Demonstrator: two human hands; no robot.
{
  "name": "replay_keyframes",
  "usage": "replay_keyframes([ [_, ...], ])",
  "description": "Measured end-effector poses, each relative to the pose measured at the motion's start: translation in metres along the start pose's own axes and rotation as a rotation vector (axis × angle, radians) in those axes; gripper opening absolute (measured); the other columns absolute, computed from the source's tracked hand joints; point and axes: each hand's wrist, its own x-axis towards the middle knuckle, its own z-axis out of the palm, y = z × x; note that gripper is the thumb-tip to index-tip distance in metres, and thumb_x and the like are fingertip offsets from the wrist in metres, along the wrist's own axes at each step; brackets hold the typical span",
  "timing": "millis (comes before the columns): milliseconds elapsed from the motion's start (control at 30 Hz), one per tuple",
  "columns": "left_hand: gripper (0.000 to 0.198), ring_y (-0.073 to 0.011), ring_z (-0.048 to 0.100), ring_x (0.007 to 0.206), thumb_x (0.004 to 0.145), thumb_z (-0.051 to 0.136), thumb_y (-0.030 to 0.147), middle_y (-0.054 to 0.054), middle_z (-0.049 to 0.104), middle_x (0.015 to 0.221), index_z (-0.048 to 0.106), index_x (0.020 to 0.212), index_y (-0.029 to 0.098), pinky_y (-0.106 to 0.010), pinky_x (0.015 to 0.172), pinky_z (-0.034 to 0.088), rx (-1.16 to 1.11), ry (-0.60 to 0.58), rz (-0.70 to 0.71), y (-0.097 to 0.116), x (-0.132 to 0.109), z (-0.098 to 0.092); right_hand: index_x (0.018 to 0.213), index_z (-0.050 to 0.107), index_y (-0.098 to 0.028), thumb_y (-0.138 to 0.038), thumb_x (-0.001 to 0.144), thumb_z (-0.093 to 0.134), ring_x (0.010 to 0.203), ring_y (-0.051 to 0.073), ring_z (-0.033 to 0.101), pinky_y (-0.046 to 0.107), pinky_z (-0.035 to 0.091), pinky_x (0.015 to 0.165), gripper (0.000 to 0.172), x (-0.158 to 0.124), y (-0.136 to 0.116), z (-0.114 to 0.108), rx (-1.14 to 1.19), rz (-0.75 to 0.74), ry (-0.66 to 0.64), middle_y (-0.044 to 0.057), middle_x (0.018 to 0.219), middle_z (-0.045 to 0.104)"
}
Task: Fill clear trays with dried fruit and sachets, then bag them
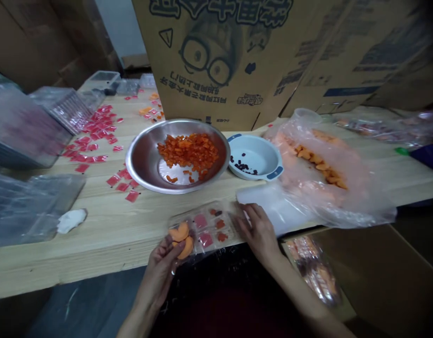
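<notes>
My left hand (pixel 163 263) pinches the left end of a clear plastic tray (pixel 208 216) at the table's front edge. Orange crescent-shaped pieces (pixel 183 239) lie in that end, partly under my thumb. Two red sachets (pixel 202 230) fill the middle compartments, and small orange-red bits (pixel 220 224) sit in those on the right, with a dark piece at the top. Clear film, seemingly a bag (pixel 235 230), extends past the tray's right end. My right hand (pixel 259 230) has its bent fingers closed on that film, slightly blurred. Beside it lies a stack of flat clear bags (pixel 280 206).
Behind the tray stand a steel bowl (pixel 142 173) of orange bits and a blue basin (pixel 262 155) with dark pieces. Red sachets (pixel 96 126) scatter leftward near plastic boxes (pixel 22 122). A bag of orange pieces (pixel 357 188) lies right; an open carton (pixel 385 272) stands below.
</notes>
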Motion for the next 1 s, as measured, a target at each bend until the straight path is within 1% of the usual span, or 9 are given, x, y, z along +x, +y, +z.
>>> replay_keyframes([
  [100, 0.058, -0.0273, 0.078, 0.105, 0.066, 0.097, 0.022, -0.012, 0.079, 0.121, 0.074, 0.119, 0.018, -0.033, 0.088, 0.065, -0.127, -0.007, -0.028, -0.002, -0.005, 0.0, 0.111, 0.07, -0.014, -0.037, 0.099, 0.065, 0.101, 0.034, 0.064, 0.046, 0.058, 0.086, 0.026, -0.018, 0.015, -0.024, -0.345, 0.12, -0.127, 0.017, 0.109, 0.066],
  [167, 0.059, -0.0286, 0.077, 0.109, 0.07, 0.095, 0.021, -0.012, 0.078, 0.125, 0.073, 0.124, 0.019, -0.036, 0.093, 0.065, -0.167, -0.032, -0.033, -0.003, -0.006, -0.001, 0.099, 0.071, -0.014, -0.029, 0.096, 0.066, 0.099, 0.034, 0.065, 0.041, 0.056, 0.077, 0.016, -0.021, 0.02, -0.031, -0.432, 0.195, -0.227, 0.016, 0.104, 0.066],
  [200, 0.059, -0.0291, 0.077, 0.111, 0.071, 0.094, 0.02, -0.012, 0.078, 0.126, 0.072, 0.126, 0.019, -0.037, 0.095, 0.064, -0.179, -0.038, -0.032, -0.004, -0.006, 0.0, 0.093, 0.071, -0.015, -0.023, 0.096, 0.064, 0.097, 0.032, 0.066, 0.037, 0.053, 0.073, 0.011, -0.019, 0.02, -0.032, -0.41, 0.231, -0.265, 0.016, 0.102, 0.067],
  [300, 0.061, -0.0296, 0.075, 0.117, 0.075, 0.092, 0.019, -0.011, 0.077, 0.127, 0.07, 0.132, 0.02, -0.039, 0.101, 0.062, -0.198, -0.048, -0.04, -0.008, -0.006, 0.0, 0.072, 0.066, -0.017, -0.01, 0.093, 0.055, 0.084, 0.024, 0.065, 0.029, 0.043, 0.064, 0.025, -0.008, 0.019, -0.034, -0.24, 0.302, -0.334, 0.014, 0.092, 0.068],
  [400, 0.062, -0.0296, 0.075, 0.117, 0.077, 0.091, 0.019, -0.011, 0.077, 0.129, 0.068, 0.135, 0.021, -0.04, 0.104, 0.062, -0.22, -0.035, -0.043, -0.013, -0.006, 0.0, 0.064, 0.062, -0.018, -0.008, 0.086, 0.06, 0.071, 0.018, 0.06, 0.028, 0.037, 0.062, 0.024, 0.006, 0.029, -0.038, -0.099, 0.329, -0.356, 0.009, 0.081, 0.067],
  [500, 0.064, -0.029, 0.075, 0.116, 0.076, 0.09, 0.018, -0.011, 0.077, 0.129, 0.067, 0.136, 0.021, -0.04, 0.104, 0.061, -0.252, -0.017, -0.041, -0.017, -0.006, 0.002, 0.063, 0.063, -0.019, -0.019, 0.078, 0.07, 0.063, 0.015, 0.054, 0.027, 0.038, 0.061, 0.017, 0.018, 0.049, -0.044, 0.098, 0.385, -0.405, 0.003, 0.067, 0.062],
  [667, 0.06, -0.0271, 0.075, 0.116, 0.078, 0.088, 0.016, -0.011, 0.077, 0.128, 0.068, 0.134, 0.02, -0.04, 0.106, 0.061, -0.28, -0.005, -0.048, -0.021, -0.008, 0.015, 0.06, 0.064, -0.018, -0.061, 0.074, 0.073, 0.053, 0.012, 0.045, 0.026, 0.037, 0.053, 0.046, 0.025, 0.074, -0.054, 0.471, 0.494, -0.499, -0.001, 0.055, 0.055],
  [800, 0.052, -0.0283, 0.072, 0.121, 0.079, 0.087, 0.018, -0.012, 0.077, 0.128, 0.071, 0.128, 0.019, -0.039, 0.103, 0.061, -0.293, -0.029, -0.062, -0.023, -0.013, 0.037, 0.066, 0.071, -0.016, -0.067, 0.069, 0.078, 0.055, 0.012, 0.048, 0.027, 0.039, 0.055, 0.052, 0.015, 0.077, -0.057, 0.616, 0.543, -0.432, 0.002, 0.06, 0.062],
  [1000, 0.051, -0.0271, 0.07, 0.125, 0.071, 0.095, 0.027, -0.008, 0.078, 0.124, 0.074, 0.117, 0.02, -0.037, 0.108, 0.055, -0.278, -0.043, 0.008, -0.038, -0.03, 0.083, 0.071, 0.07, -0.016, -0.053, 0.072, 0.078, 0.06, 0.014, 0.05, 0.028, 0.041, 0.059, 0.038, -0.004, 0.061, -0.049, 0.603, 0.546, -0.09, 0.002, 0.065, 0.064],
])
